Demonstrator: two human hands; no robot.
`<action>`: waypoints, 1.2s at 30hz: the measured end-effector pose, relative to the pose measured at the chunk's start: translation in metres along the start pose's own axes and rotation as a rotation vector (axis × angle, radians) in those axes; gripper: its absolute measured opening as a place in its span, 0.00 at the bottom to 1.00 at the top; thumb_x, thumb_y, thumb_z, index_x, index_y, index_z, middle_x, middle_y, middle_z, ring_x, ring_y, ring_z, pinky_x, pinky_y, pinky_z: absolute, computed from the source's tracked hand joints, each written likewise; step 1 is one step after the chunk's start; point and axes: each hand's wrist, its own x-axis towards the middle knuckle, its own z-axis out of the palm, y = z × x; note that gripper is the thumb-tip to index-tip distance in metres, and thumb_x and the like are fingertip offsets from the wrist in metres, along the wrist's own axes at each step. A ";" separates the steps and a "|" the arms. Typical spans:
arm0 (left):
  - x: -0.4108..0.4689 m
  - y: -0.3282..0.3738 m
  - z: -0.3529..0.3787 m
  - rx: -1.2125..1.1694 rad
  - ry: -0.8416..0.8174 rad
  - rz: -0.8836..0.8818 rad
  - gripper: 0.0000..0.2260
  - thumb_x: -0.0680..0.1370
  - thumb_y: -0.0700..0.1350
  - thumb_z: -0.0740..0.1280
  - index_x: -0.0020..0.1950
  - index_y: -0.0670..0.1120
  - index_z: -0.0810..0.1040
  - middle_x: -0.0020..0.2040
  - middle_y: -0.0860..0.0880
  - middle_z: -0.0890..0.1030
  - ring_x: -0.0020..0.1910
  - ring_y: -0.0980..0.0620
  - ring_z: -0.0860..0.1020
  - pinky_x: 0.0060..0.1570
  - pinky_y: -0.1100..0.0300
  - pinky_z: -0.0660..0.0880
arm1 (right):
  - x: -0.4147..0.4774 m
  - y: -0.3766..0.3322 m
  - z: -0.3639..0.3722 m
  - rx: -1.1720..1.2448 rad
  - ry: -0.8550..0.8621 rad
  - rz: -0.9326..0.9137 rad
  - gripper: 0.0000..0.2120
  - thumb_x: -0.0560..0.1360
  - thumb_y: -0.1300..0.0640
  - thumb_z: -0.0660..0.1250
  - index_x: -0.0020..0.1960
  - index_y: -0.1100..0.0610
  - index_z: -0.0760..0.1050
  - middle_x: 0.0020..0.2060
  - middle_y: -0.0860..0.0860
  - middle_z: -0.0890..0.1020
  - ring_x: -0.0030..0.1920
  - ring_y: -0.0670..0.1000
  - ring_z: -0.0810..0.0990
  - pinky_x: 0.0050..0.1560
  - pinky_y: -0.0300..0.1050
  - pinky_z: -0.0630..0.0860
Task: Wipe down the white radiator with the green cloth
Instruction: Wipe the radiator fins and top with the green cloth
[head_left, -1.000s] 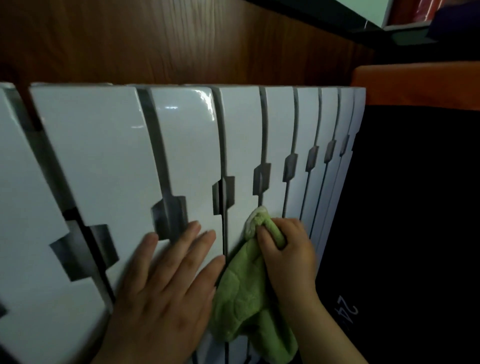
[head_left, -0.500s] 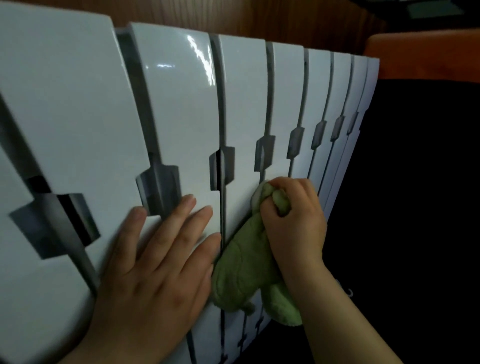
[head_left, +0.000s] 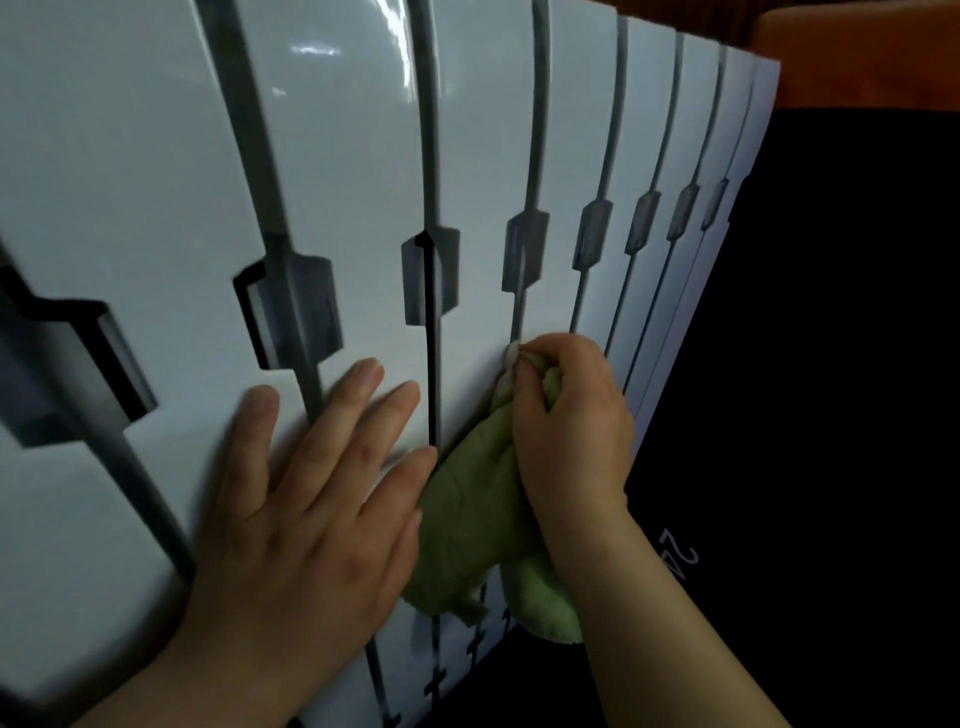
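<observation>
1. A white radiator (head_left: 363, 156) fills most of the view, seen close up from above. Its glossy front is made of upright panels set side by side, with narrow dark gaps between them, and each gap widens into a notched slot about halfway down.
2. The left hand (head_left: 306, 525) lies flat on the radiator's front, low and left of centre. Its fingers (head_left: 343, 410) are straight and spread, palm down, gripping nothing; they bridge one of the dark gaps.
3. The right hand (head_left: 571, 431) is just beside it, to the right. Its fingers are curled closed around a bunched green cloth (head_left: 472, 525), pinching the cloth's upper end.
4. That pinched tip of the cloth touches the radiator at the bottom of a narrow gap, just below a notched slot.
5. The rest of the cloth hangs down between the two hands, against the lower part of the radiator, with its lower end drooping past the right wrist.
6. To the right of the radiator is a black surface (head_left: 831, 364) with pale digits reading "24". An orange surface (head_left: 857, 57) shows at far right.
</observation>
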 end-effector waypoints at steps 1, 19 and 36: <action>-0.002 0.001 0.001 0.000 -0.004 0.003 0.11 0.74 0.47 0.59 0.54 0.46 0.73 0.66 0.45 0.69 0.67 0.43 0.65 0.70 0.43 0.47 | 0.003 0.000 -0.002 0.006 -0.027 0.055 0.06 0.77 0.54 0.60 0.48 0.47 0.62 0.36 0.39 0.68 0.34 0.42 0.66 0.38 0.38 0.64; -0.018 0.011 0.013 -0.060 -0.051 0.012 0.11 0.73 0.47 0.61 0.53 0.45 0.74 0.66 0.45 0.70 0.66 0.43 0.65 0.71 0.45 0.45 | -0.030 0.044 0.034 0.291 -0.015 0.141 0.12 0.73 0.64 0.65 0.38 0.49 0.69 0.35 0.39 0.70 0.38 0.34 0.71 0.39 0.22 0.66; -0.023 0.010 0.025 -0.225 -0.123 -0.019 0.10 0.78 0.46 0.56 0.56 0.44 0.72 0.69 0.43 0.64 0.72 0.42 0.57 0.51 0.29 0.69 | -0.034 0.053 0.036 0.229 0.030 -0.026 0.05 0.73 0.58 0.67 0.44 0.51 0.71 0.34 0.38 0.72 0.36 0.43 0.71 0.39 0.20 0.63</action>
